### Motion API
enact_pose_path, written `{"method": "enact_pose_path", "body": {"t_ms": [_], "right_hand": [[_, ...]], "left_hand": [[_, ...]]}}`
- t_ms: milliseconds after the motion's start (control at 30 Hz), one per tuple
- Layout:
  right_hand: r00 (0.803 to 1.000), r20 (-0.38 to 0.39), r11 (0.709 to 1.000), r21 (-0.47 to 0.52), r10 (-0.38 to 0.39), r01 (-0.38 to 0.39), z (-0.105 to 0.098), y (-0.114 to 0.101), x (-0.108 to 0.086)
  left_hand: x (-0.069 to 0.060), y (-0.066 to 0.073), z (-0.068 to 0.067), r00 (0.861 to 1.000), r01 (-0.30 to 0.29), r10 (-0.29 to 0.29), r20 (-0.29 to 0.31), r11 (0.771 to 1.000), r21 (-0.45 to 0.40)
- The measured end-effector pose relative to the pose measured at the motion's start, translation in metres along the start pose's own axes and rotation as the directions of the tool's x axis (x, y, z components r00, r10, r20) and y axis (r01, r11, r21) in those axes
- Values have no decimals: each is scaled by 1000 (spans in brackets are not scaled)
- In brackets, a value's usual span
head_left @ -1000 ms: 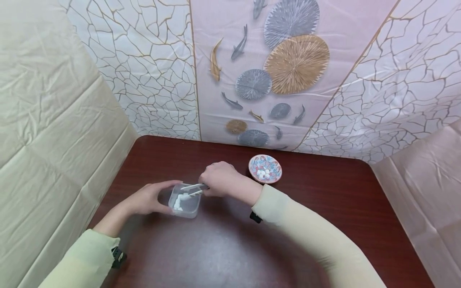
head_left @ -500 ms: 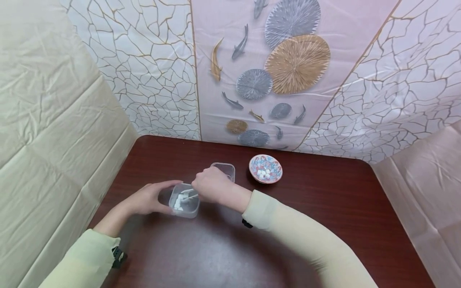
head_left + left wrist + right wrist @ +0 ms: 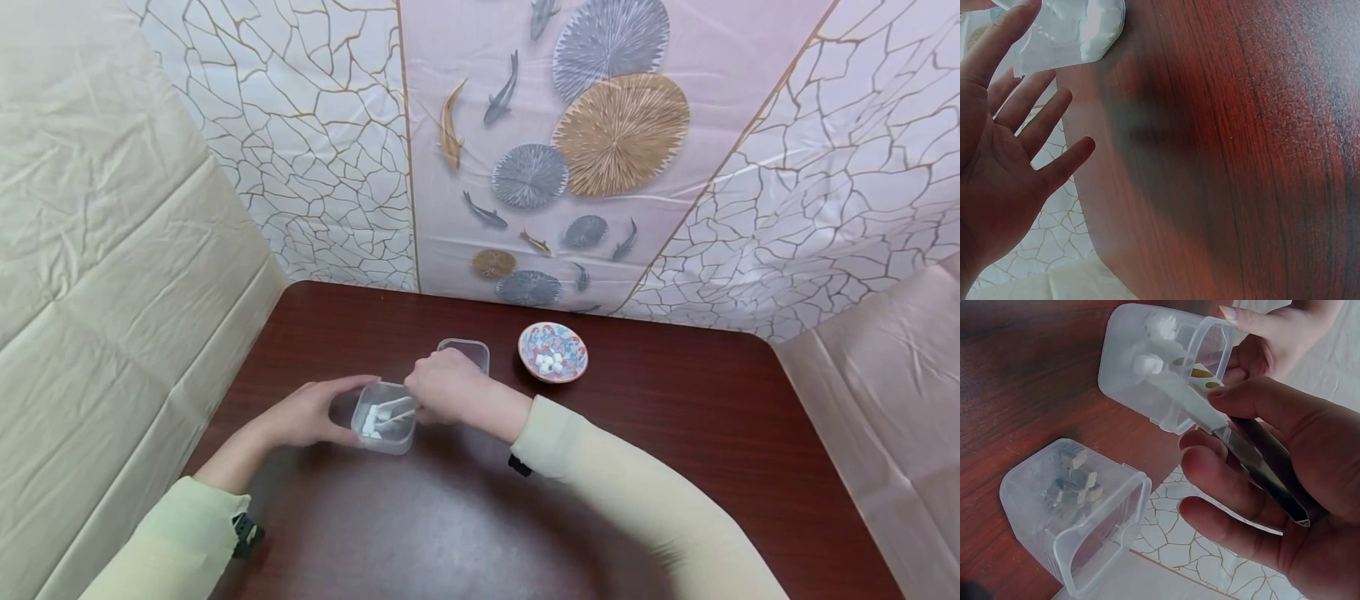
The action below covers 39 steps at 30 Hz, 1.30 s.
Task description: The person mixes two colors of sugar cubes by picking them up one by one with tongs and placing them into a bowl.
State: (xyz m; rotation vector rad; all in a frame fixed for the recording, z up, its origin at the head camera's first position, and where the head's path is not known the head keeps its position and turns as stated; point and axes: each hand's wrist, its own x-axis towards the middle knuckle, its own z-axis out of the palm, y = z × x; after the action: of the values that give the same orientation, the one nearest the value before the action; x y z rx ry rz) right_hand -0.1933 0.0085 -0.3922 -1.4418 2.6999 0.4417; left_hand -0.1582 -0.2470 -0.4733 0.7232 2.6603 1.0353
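Note:
My left hand (image 3: 307,412) holds a clear plastic container (image 3: 401,442) from its left side, thumb and index finger on opposite walls. In the left wrist view the other fingers of the left hand (image 3: 1016,137) are spread apart. White cubes (image 3: 371,423) lie inside that container. My right hand (image 3: 450,387) grips tongs (image 3: 1254,465) with white tips and a dark, shiny handle. Their tips reach down into the container and meet a white cube (image 3: 1147,364). Whether they pinch it is hard to tell.
Just behind my right hand stands a second clear container (image 3: 1072,531) with several grey and beige pieces in it. A patterned dish (image 3: 570,342) holding several white cubes (image 3: 549,362) sits farther back to the right. Fabric walls (image 3: 337,167) border the dark red table (image 3: 675,400).
My right hand has shifted slightly left, bringing the tongs deeper into the container and uncovering the second container behind. The tongs' tips stand closer together. My left hand stays in place.

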Motion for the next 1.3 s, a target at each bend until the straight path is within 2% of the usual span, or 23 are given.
{"method": "enact_pose_path", "body": {"t_ms": [500, 833, 933, 1100, 1300], "right_hand": [[1000, 6, 999, -28, 24, -24, 0, -7, 8], [998, 49, 999, -18, 35, -34, -2, -8, 11], [998, 61, 999, 5, 32, -32, -4, -3, 7], [1000, 19, 998, 60, 8, -9, -8, 10, -2], [999, -41, 977, 211, -12, 20, -10, 28, -15]], "left_hand": [[0, -1, 0, 1000, 2, -2, 6, 1000, 2], [0, -1, 0, 1000, 4, -4, 6, 1000, 6], [0, -1, 0, 1000, 5, -5, 5, 1000, 5], [0, -1, 1, 1000, -1, 1, 2, 1000, 5], [0, -2, 1, 1000, 0, 0, -1, 1000, 15]]}}
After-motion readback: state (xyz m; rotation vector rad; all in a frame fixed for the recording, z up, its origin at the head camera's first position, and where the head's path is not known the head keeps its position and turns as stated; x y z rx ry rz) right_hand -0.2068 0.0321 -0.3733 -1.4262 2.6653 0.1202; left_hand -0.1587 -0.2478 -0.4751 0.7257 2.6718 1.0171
